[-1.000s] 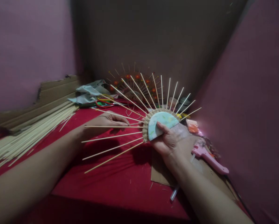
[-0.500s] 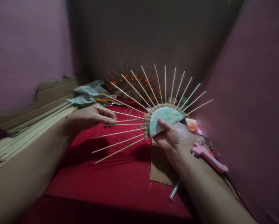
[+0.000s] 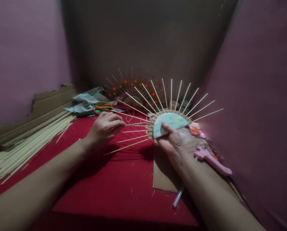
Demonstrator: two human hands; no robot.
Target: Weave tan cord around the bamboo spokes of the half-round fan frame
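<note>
Okay, right hand [image 3: 171,139] grips half-round woven stick frame [image 3: 173,120], thumb on its mint face, held above red-covered table [image 3: 105,192]. Left hand [image 3: 107,126], fingers curled nearly closed, pinches thin strand [image 3: 136,124] by the frame's left sticks. Pink glue gun [image 3: 213,160] right; stick bundle [image 3: 35,142] left; scissors [image 3: 103,108] far left.

Our left forearm [image 3: 54,170] angled in from near left, left hand [image 3: 107,125] with fingers [image 3: 116,122] bent in a pinch, right forearm [image 3: 208,183] from near right, right hand [image 3: 172,139] clasped, thumb [image 3: 168,128] uppermost
</note>
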